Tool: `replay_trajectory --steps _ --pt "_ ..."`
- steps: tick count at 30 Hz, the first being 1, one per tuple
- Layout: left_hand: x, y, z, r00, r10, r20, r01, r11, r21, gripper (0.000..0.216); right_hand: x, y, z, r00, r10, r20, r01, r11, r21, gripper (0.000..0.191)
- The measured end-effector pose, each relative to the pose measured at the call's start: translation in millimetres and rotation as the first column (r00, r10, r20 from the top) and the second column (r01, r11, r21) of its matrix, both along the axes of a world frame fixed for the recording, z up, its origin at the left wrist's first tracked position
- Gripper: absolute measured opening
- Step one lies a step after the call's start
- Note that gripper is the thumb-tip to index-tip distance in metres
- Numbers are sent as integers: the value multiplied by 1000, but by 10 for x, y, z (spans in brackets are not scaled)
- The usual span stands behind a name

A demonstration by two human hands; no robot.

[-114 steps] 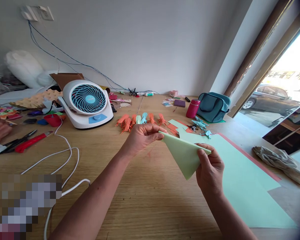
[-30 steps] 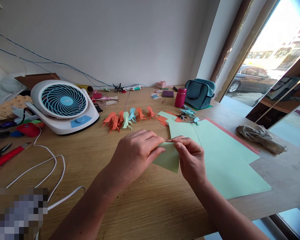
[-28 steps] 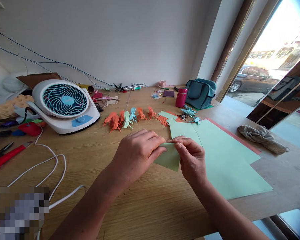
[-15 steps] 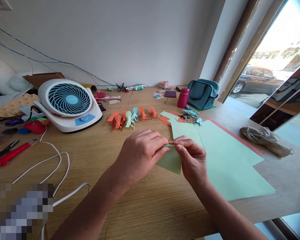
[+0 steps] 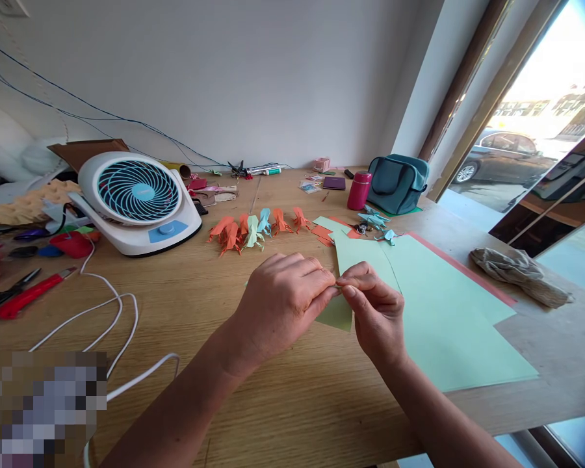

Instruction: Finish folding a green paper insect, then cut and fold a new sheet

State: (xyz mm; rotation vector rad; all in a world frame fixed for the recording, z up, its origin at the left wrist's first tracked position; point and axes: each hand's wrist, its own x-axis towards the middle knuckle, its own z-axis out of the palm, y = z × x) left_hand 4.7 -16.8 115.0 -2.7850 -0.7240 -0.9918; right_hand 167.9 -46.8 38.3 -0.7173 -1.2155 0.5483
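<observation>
Both of my hands meet over the wooden table, fingertips pinched together on a light green sheet of paper (image 5: 336, 315). My left hand (image 5: 287, 296) is closed with its thumb and fingers along the paper's upper edge and covers much of it. My right hand (image 5: 377, 309) pinches the same edge between thumb and forefinger, close to the left fingertips. Part of the paper hangs below the fingers; the pinched fold is mostly hidden. Large light green sheets (image 5: 448, 318) lie to the right. Beyond my hands stand several folded paper figures (image 5: 252, 233) in orange, green and blue.
A white fan (image 5: 139, 201) stands at the left, with a white cable (image 5: 121, 296) looping in front. A red utility knife (image 5: 34, 294) and black scissors (image 5: 4, 296) lie at far left. Behind the sheets are a pink flask (image 5: 359, 190), a teal bag (image 5: 397, 184) and crumpled cloth (image 5: 519, 276).
My left hand has shifted slightly right along the paper's edge, closer to my right fingertips. Less of the hanging paper shows. The view has moved a little.
</observation>
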Motion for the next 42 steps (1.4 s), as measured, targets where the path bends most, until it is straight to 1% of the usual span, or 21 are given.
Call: replay_trajectory --steps 13,16,19,21,22,24,26,27,28,29,31,33,35,38,41,42 --pt "-66 53 59 1000 -22 10 23 1000 -19 17 103 26 -32 998 40 -49 -41 999 -23 11" --pt "-93 66 86 999 -32 11 32 999 6 17 128 31 -10 1000 12 -25 -12 1000 15 11" --pt "-113 67 116 999 -42 -1 42 998 54 20 151 13 87 995 -48 90 42 997 68 13" --pt "-121 60 133 999 -41 -16 42 995 90 21 167 -15 196 965 -107 240 83 991 105 16" --pt "-123 56 140 999 -40 -27 42 993 106 21 173 -32 258 933 -143 331 100 985 142 17" --pt "-128 45 149 998 -37 -52 44 990 134 20 176 -66 380 834 -228 502 126 965 228 17" --pt "-142 36 161 997 -30 -75 42 986 160 18 164 -91 473 740 -300 602 144 945 294 16" --pt "-157 34 171 997 -21 -80 35 985 171 17 154 -97 501 715 -322 621 154 939 309 15" --pt "-180 35 186 997 -7 -79 21 984 179 15 144 -100 514 709 -333 621 165 935 313 14" --pt "-210 40 204 998 11 -69 2 983 185 12 134 -97 512 722 -336 605 181 935 304 14" --pt "-286 61 248 999 49 -21 -45 983 180 9 121 -76 465 783 -325 531 216 942 257 14" --pt "-360 100 284 996 66 57 -74 988 138 24 118 -36 382 857 -305 416 247 951 188 13" --pt "-403 150 292 988 53 146 -61 997 47 39 118 9 290 910 -281 306 257 959 115 11" --pt "-399 224 247 960 57 274 -29 994 -107 48 112 54 180 940 -261 221 258 965 45 12" --pt "-364 271 174 899 149 411 -52 970 -238 49 93 58 123 938 -285 198 276 958 71 11" --pt "-356 278 154 873 171 456 -34 955 -294 47 87 53 112 934 -296 198 285 955 85 10"
